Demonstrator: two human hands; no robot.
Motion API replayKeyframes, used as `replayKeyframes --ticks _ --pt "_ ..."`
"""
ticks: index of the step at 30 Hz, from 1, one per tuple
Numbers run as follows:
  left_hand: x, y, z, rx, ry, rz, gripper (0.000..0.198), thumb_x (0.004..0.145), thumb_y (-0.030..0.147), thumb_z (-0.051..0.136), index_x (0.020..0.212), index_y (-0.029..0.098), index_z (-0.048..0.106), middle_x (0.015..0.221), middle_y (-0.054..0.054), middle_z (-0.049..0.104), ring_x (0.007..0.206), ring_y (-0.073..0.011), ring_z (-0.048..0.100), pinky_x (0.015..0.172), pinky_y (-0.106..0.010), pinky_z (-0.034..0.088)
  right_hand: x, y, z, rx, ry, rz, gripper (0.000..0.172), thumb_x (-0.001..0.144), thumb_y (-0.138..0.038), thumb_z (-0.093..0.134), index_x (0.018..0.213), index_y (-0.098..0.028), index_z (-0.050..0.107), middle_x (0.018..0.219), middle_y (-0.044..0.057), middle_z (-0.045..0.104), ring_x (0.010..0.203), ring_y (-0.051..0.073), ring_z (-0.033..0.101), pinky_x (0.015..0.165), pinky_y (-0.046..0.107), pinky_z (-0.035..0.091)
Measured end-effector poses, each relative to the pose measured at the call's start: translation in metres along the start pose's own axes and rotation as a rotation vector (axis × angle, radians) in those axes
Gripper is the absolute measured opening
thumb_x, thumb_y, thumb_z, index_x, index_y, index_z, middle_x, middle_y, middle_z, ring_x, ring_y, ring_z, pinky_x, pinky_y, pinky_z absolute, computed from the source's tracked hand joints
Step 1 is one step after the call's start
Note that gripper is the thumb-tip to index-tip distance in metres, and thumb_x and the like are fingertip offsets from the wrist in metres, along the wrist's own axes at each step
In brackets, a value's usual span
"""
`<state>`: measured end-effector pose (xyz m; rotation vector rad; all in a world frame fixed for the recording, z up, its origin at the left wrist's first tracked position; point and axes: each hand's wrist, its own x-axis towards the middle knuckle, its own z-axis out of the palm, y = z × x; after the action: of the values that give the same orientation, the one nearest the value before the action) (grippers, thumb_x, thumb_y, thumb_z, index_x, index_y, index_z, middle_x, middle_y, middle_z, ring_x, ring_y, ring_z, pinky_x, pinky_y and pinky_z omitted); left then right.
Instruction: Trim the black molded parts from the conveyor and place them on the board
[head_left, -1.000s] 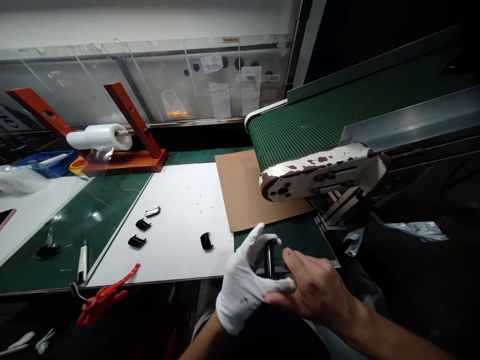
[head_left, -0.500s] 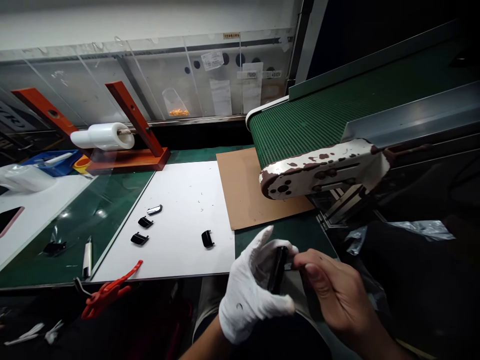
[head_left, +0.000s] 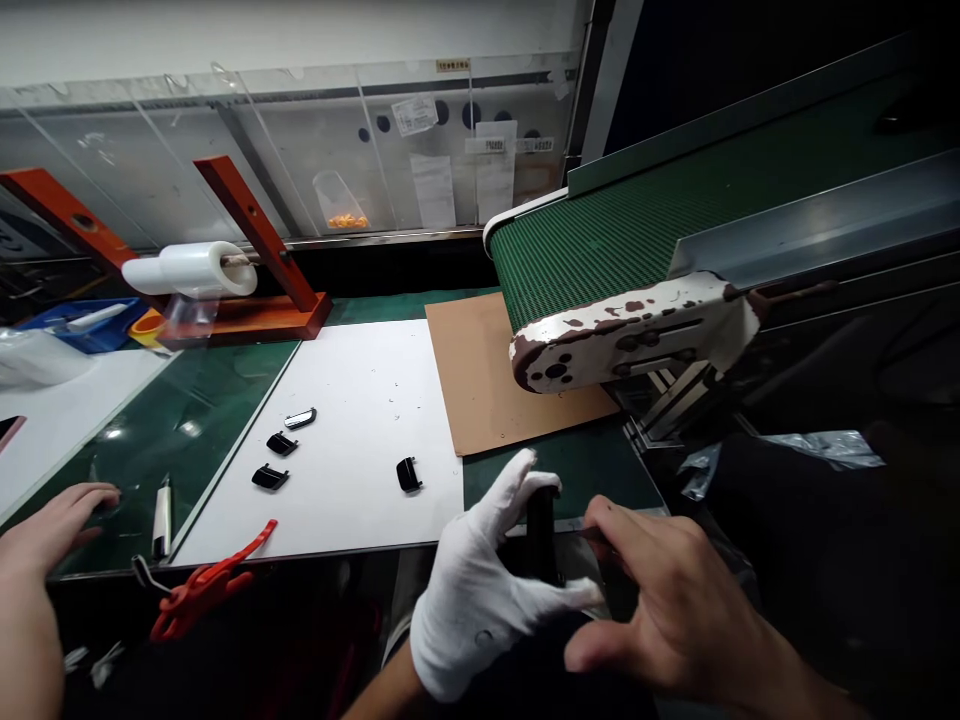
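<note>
Gloved left hand [head_left: 476, 590] grips a black piece [head_left: 541, 535] — right hand [head_left: 667, 610] open just beside it.
From here I see that piece upright by the near edge of the green counter [head_left: 570, 480], not yet set down; four similar pieces [head_left: 281, 444] lie on the white board [head_left: 352, 480] toward its near edge.

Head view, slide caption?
White-gloved left hand holds a black part upright, bare right hand beside it.

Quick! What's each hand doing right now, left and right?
Left hand: closed, holding a black piece.
Right hand: open, beside the piece, not gripping it.
</note>
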<state>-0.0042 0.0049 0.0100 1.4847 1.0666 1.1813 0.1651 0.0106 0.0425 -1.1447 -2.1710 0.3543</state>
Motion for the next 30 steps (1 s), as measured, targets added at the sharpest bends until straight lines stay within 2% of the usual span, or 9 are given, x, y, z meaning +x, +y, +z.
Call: replayKeyframes --ticks 3,8,15,21,26,30 --pt "-0.001 0.003 -0.001 0.137 -0.003 0.074 0.093 0.060 0.030 0.084 0.139 0.030 0.035 0.121 -0.003 0.064 0.101 -0.0195 0.066 0.091 -0.028 0.054 0.002 -0.003 0.004 -0.079 0.001 -0.024 0.071 0.071 -0.085 0.031 0.072 -0.017 0.050 0.052 -0.002 0.050 0.042 0.014 0.049 0.043 0.028 0.031" --pt "-0.002 0.006 -0.001 0.204 -0.019 0.167 0.087 0.064 0.024 0.081 0.139 0.026 0.037 0.121 -0.004 0.065 0.105 -0.0213 0.065 0.094 -0.030 0.054 0.007 -0.003 0.006 -0.084 -0.040 0.000 0.078 0.072 -0.085 0.029 0.079 -0.012 0.056 0.056 0.003 0.057 0.045 0.018 0.056 0.045 0.030 0.037" --pt "-0.005 0.004 -0.002 0.199 -0.007 0.125 0.090 0.062 0.019 0.082 0.140 0.028 0.036 0.126 -0.003 0.062 0.114 -0.0264 0.060 0.097 -0.034 0.052 0.009 -0.002 0.012 -0.058 -0.012 -0.036 0.081 0.075 -0.084 0.018 0.079 -0.013 0.056 0.055 0.006 0.059 0.044 0.018 0.056 0.043 0.029 0.038" --pt "-0.003 0.000 -0.003 0.164 0.025 0.096 0.092 0.060 0.023 0.084 0.140 0.026 0.038 0.124 -0.006 0.063 0.112 -0.0280 0.061 0.098 -0.037 0.052 0.007 0.001 0.021 -0.124 0.019 -0.094 0.082 0.080 -0.079 0.012 0.081 -0.012 0.058 0.058 0.009 0.063 0.049 0.020 0.061 0.046 0.029 0.041" --pt "-0.002 -0.005 -0.006 0.105 0.054 0.093 0.095 0.057 0.023 0.087 0.140 0.027 0.039 0.126 -0.006 0.062 0.113 -0.0278 0.060 0.100 -0.036 0.050 0.009 0.002 0.029 -0.201 0.083 -0.136 0.081 0.085 -0.073 0.006 0.075 -0.012 0.059 0.055 0.008 0.061 0.047 0.019 0.059 0.044 0.030 0.036" --pt "-0.002 -0.008 -0.008 0.092 0.061 0.083 0.092 0.059 0.023 0.086 0.139 0.025 0.041 0.126 -0.008 0.062 0.114 -0.0282 0.059 0.102 -0.037 0.049 0.008 0.005 0.035 -0.185 0.046 -0.129 0.080 0.086 -0.071 0.004 0.074 -0.013 0.058 0.054 0.006 0.057 0.046 0.018 0.055 0.044 0.030 0.033"
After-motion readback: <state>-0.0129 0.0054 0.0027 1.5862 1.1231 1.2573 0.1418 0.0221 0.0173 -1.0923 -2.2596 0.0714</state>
